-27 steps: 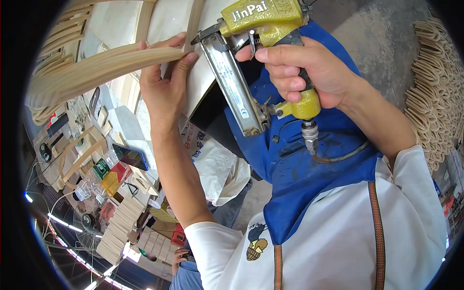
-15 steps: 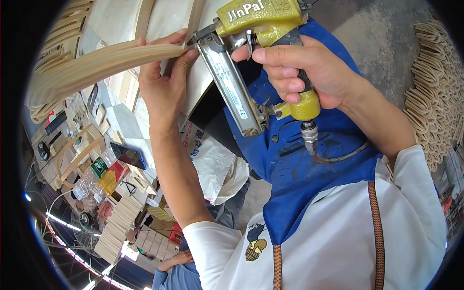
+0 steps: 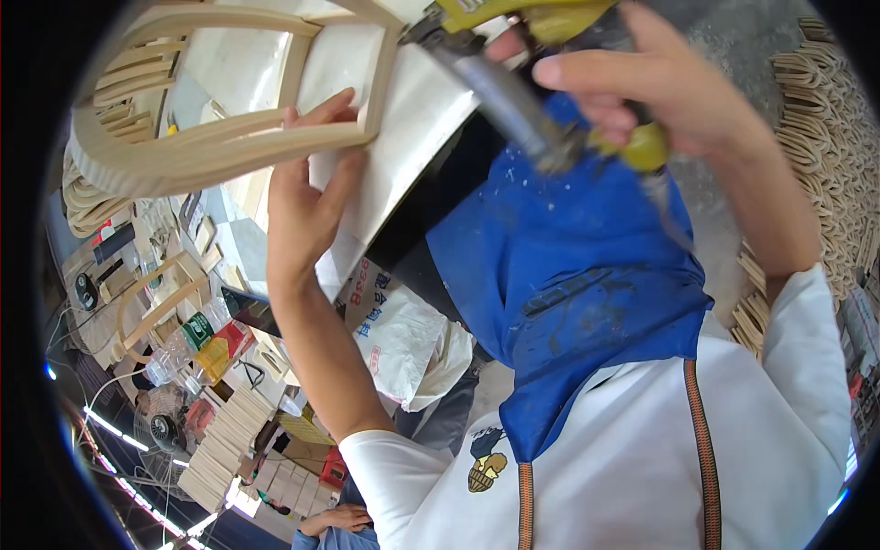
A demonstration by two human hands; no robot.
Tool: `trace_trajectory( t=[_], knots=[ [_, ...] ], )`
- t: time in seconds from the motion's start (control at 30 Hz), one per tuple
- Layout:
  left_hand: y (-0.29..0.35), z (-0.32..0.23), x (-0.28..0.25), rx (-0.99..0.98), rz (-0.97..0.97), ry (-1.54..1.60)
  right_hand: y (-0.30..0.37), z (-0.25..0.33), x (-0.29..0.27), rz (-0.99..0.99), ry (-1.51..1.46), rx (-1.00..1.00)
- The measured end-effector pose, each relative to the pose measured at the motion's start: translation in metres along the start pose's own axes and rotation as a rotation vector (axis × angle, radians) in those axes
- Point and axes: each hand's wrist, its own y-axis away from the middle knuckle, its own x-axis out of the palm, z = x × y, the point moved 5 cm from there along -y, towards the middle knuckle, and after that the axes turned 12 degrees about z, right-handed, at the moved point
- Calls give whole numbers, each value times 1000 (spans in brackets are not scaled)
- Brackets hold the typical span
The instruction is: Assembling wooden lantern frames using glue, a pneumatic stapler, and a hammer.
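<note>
Over on the far left of the bench there's a batch of slim wooden slats (image 3: 137, 71), and just below them the small stuff: plastic bottles (image 3: 188, 344), a dark phone (image 3: 249, 310), plus a stack of pale strips (image 3: 227, 440) lower down. Next along is the piece being worked on, a curved wooden frame (image 3: 220, 163), a long U whose bend faces left, lying over the white tabletop (image 3: 417, 137). The left hand (image 3: 304, 215) is at the lower arm of it near the corner, thumb and forefinger spread on either side of the wood; can't tell how hard they're pressing, if at all. A crossbar (image 3: 379, 82) meets that arm at the corner, so I'd call the basic shape together, though no fastener shows, so I can't swear that joint is done. Up top, the nose of a yellow nail gun (image 3: 555, 20) sits right beside the frame; contact or not, I can't tell. The right hand (image 3: 632, 87) has its fingers curled round the grip, forefinger up by the trigger area, all a bit blurry. Far right, there's a big heap of bent wood pieces (image 3: 825, 174), so my guess is plenty is left beyond this one.
</note>
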Motion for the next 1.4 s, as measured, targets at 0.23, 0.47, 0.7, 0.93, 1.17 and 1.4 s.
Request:
trace_trajectory(
  t=[0.23,0.47,0.7,0.93,1.17,1.4],
  knots=[
    [-28,-2,-18,-108,7,573,-17,62,-34,-40,1486,-221],
    [-74,4,0,-283,119,618,-51,38,-46,177,2259,-614],
    [-90,-1,7,-262,147,401,-52,29,-37,196,2239,-651],
    [-88,0,13,-288,108,402,-53,21,-36,231,2329,-563],
    [-88,-2,14,-246,119,402,-49,23,-34,253,2295,-553],
    [-89,3,12,-209,136,464,-55,19,-37,312,2225,-519]
  ],
)
